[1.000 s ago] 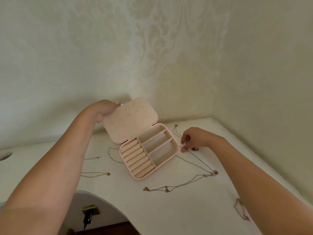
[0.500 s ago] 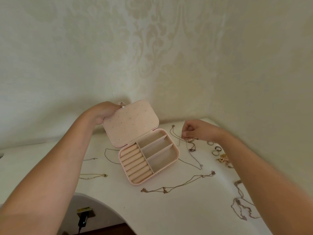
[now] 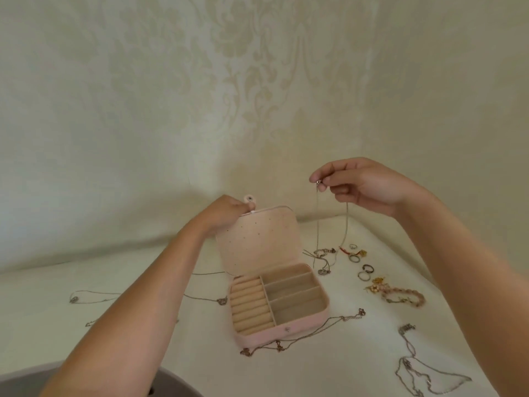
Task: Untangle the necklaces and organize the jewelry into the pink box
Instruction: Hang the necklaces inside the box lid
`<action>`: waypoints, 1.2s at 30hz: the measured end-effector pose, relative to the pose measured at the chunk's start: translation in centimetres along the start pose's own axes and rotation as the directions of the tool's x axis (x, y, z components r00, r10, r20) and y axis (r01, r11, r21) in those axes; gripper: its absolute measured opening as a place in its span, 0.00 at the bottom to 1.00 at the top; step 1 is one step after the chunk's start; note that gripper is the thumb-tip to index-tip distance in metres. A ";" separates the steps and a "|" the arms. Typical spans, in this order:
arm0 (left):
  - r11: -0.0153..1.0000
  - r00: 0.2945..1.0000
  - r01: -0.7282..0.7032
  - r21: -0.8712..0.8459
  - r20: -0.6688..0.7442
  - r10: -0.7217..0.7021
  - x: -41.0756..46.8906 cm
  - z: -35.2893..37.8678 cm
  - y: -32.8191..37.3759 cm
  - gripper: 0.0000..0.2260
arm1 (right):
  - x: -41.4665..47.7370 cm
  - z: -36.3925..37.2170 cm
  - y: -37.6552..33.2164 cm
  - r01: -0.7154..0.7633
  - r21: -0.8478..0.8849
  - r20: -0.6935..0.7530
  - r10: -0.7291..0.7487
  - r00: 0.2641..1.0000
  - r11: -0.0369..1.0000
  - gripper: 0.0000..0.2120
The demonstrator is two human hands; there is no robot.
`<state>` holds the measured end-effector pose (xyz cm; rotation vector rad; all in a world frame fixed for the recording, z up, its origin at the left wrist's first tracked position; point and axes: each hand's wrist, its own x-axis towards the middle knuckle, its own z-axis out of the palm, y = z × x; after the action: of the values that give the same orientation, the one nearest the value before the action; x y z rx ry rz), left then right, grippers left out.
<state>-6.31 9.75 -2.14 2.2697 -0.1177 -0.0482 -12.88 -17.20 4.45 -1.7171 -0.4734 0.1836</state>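
Note:
The pink box (image 3: 300, 329) lies open on the white table, its lid (image 3: 257, 239) upright. My left hand (image 3: 226, 210) grips the lid's top edge by the snap tab. Raised to the right of the box, my right hand (image 3: 360, 184) pinches a thin chain necklace (image 3: 317, 224) that hangs down to a tangle (image 3: 322, 259) on the table. Inside the box are ring rolls on the left and three bare compartments on the right.
Several rings (image 3: 362, 267), a gold brooch (image 3: 378, 283) and a beaded bracelet (image 3: 406, 298) lie right of the box. More chains lie in front (image 3: 303, 336), at the lower right (image 3: 420, 373) and on the left (image 3: 94, 298). Walls meet in a corner behind.
My right hand has risen from the table, lifting the necklace by one end so that it hangs. My left hand still holds the lid.

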 end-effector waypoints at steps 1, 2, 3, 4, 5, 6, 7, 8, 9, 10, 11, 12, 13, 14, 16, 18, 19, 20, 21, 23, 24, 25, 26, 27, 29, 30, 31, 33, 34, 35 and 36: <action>1.000 1.000 -0.025 0.007 -0.003 0.025 0.1 0.8 0.1 0.21 | -0.1 0.1 -0.6 0.000 -0.070 0.008 0.001 1.000 0.998 0.09; 0.999 0.999 -0.046 0.013 -0.012 0.046 0.3 1.5 0.3 0.23 | -0.3 0.4 -1.3 0.004 -0.169 0.021 0.000 1.000 0.986 0.08; 0.998 0.997 -0.069 0.016 -0.019 0.069 0.4 2.1 0.3 0.24 | -0.5 0.7 -1.9 0.020 -0.300 0.034 -0.010 0.999 0.954 0.08; 0.995 0.995 -0.095 0.015 -0.019 0.095 0.5 2.6 0.4 0.25 | -0.5 1.1 -2.4 0.046 -0.444 0.044 -0.029 0.999 0.895 0.08; 0.993 0.993 -0.116 0.005 -0.017 0.117 0.5 2.9 0.4 0.25 | -0.3 1.4 -2.8 0.073 -0.581 0.051 -0.052 0.997 0.811 0.08; 0.990 0.990 -0.140 -0.006 -0.012 0.140 0.5 3.2 0.4 0.25 | 0.0 1.8 -3.2 0.088 -0.694 0.050 -0.073 0.996 0.715 0.09; 0.988 0.988 -0.155 -0.019 -0.001 0.155 0.5 3.4 0.2 0.25 | 0.4 2.0 -3.5 0.092 -0.785 0.046 -0.090 0.995 0.613 0.09; 0.987 0.987 -0.157 -0.035 0.012 0.157 0.5 3.4 -0.1 0.25 | 0.8 2.3 -3.7 0.095 -0.856 0.047 -0.105 0.993 0.509 0.09; 0.987 0.988 -0.148 -0.056 0.029 0.150 0.5 3.4 -0.4 0.24 | 1.3 2.6 -3.9 0.098 -0.908 0.055 -0.116 0.992 0.407 0.09; 0.987 0.989 -0.137 -0.085 0.048 0.142 0.4 3.3 -0.8 0.21 | 1.7 2.8 -4.1 0.099 -0.941 0.058 -0.132 0.990 0.324 0.08; 0.983 0.987 -0.130 -0.130 0.078 0.141 0.3 3.1 -1.0 0.16 | 2.0 2.9 -4.3 0.094 -0.956 0.054 -0.147 0.988 0.277 0.05; 0.975 0.983 -0.120 -0.189 0.115 0.143 0.1 2.9 -1.3 0.11 | 2.2 3.1 -4.5 0.089 -0.961 0.047 -0.161 0.986 0.261 0.04; 0.962 0.977 -0.108 -0.250 0.150 0.149 0.0 2.6 -1.6 0.07 | 2.5 3.2 -4.5 0.074 -0.959 0.030 -0.161 0.986 0.275 0.08; 0.948 0.972 -0.090 -0.305 0.179 0.150 -0.2 2.4 -1.9 0.07 | 2.6 3.4 -4.4 0.059 -0.950 0.013 -0.149 0.989 0.307 0.13; 0.917 0.972 -0.036 -0.396 0.198 0.124 -0.4 2.1 -2.2 0.08 | 3.0 3.7 -3.4 0.052 -0.929 0.004 -0.131 0.991 0.366 0.16; 0.894 0.985 0.005 -0.447 0.157 0.073 -0.5 2.2 -2.3 0.08 | 3.4 4.1 -1.4 0.066 -0.921 0.011 -0.144 0.989 0.384 0.14; 0.884 0.991 0.018 -0.467 0.125 0.046 -0.5 2.3 -2.3 0.07 | 3.6 4.4 -0.3 0.064 -0.915 0.004 -0.150 0.989 0.399 0.11; 0.875 0.995 0.024 -0.484 0.097 0.026 -0.5 2.5 -2.2 0.06 | 3.8 4.7 0.8 0.060 -0.904 -0.008 -0.156 0.988 0.424 0.08; 0.868 0.997 0.024 -0.496 0.076 0.016 -0.5 2.6 -2.1 0.04 | 3.9 5.0 1.8 0.055 -0.892 -0.021 -0.163 0.986 0.450 0.07; 0.867 0.999 0.019 -0.498 0.049 0.006 -0.5 3.0 -2.1 0.03 | 4.2 5.9 3.8 0.042 -0.876 -0.047 -0.172 0.984 0.481 0.08; 0.868 0.999 0.020 -0.496 0.046 0.004 -0.6 3.1 -2.0 0.03 | 4.4 6.3 4.7 0.033 -0.869 -0.060 -0.172 0.983 0.493 0.08; 0.865 0.999 0.024 -0.501 0.049 0.001 -0.7 3.2 -1.9 0.05 | 4.5 6.7 5.5 0.027 -0.861 -0.072 -0.174 0.982 0.508 0.09; 0.857 0.998 0.031 -0.514 0.059 -0.001 -0.7 3.2 -2.0 0.06 | 4.6 7.0 6.1 0.025 -0.850 -0.087 -0.186 0.979 0.526 0.10; 0.842 0.997 0.043 -0.538 0.075 -0.003 -0.7 3.1 -2.0 0.08 | 4.7 7.3 6.6 0.026 -0.838 -0.105 -0.208 0.973 0.545 0.10; 0.791 0.993 0.074 -0.608 0.118 -0.003 -0.8 3.0 -2.2 0.09 | 4.7 7.9 6.9 0.047 -0.828 -0.127 -0.268 0.955 0.559 0.08; 0.764 0.991 0.086 -0.640 0.137 0.002 -0.8 3.0 -2.3 0.09 | 4.7 8.1 7.0 0.060 -0.834 -0.123 -0.290 0.949 0.549 0.07; 0.744 0.989 0.095 -0.661 0.151 0.008 -0.9 3.0 -2.4 0.10 | 4.7 8.3 7.0 0.068 -0.848 -0.111 -0.302 0.947 0.526 0.07; 0.716 0.983 0.106 -0.690 0.180 0.028 -1.1 2.9 -2.8 0.12 | 4.7 8.7 7.0 0.078 -0.889 -0.075 -0.312 0.947 0.452 0.07; 0.696 0.980 0.111 -0.709 0.195 0.043 -1.3 2.9 -3.0 0.15 | 4.7 8.8 7.0 0.083 -0.904 -0.062 -0.320 0.945 0.419 0.07; 0.670 0.978 0.117 -0.733 0.203 0.051 -1.4 2.8 -3.2 0.17 | 4.7 8.9 7.0 0.089 -0.914 -0.050 -0.327 0.944 0.395 0.08; 0.640 0.977 0.130 -0.758 0.206 0.046 -1.5 2.7 -3.4 0.18 | 4.8 9.0 7.1 0.096 -0.923 -0.038 -0.337 0.941 0.373 0.08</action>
<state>-7.75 10.06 -6.47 1.3853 -0.1234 -0.3069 -10.51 -8.05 -3.58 -2.7064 -0.7008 -0.6122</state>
